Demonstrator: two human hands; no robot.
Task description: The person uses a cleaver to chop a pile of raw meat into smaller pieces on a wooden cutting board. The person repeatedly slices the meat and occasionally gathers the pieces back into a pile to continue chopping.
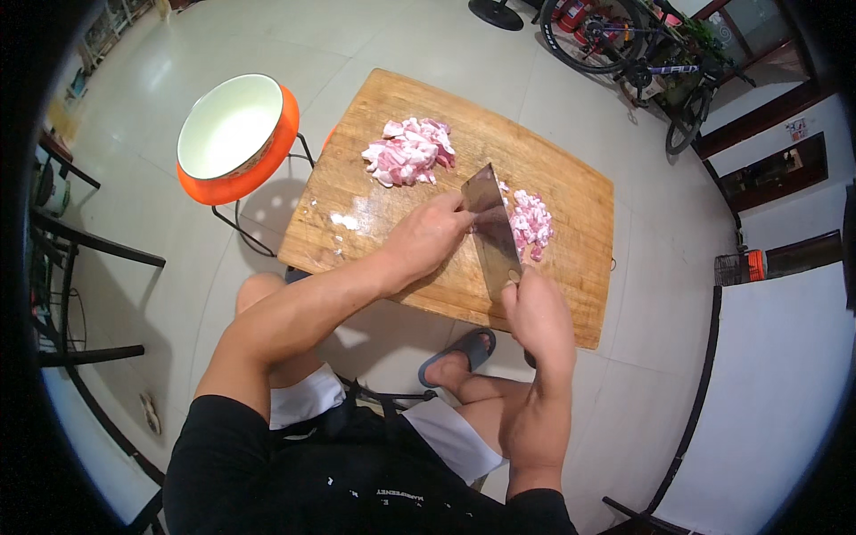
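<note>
My right hand (539, 314) is wrapped round the handle of a broad-bladed cleaver (492, 227). Its blade stands on edge across a wooden cutting board (401, 98). Close against the blade's left side, my left hand (428, 236) has its fingers curled down toward the wood; whatever lies under the fingertips is mostly hidden. To the right of the blade is a pile of small chopped pink-and-white meat pieces (532, 221). A larger heap of sliced raw meat (410, 152) rests on the board's far left part. A few tiny scraps lie near its left edge.
Left of the board, a white-lined bowl (227, 125) sits on a round orange stool (290, 134) with dark metal legs. Dark chair legs (98, 241) stick in from the left. A bicycle (624, 53) leans at the far right. My slippered foot (459, 357) is below the board.
</note>
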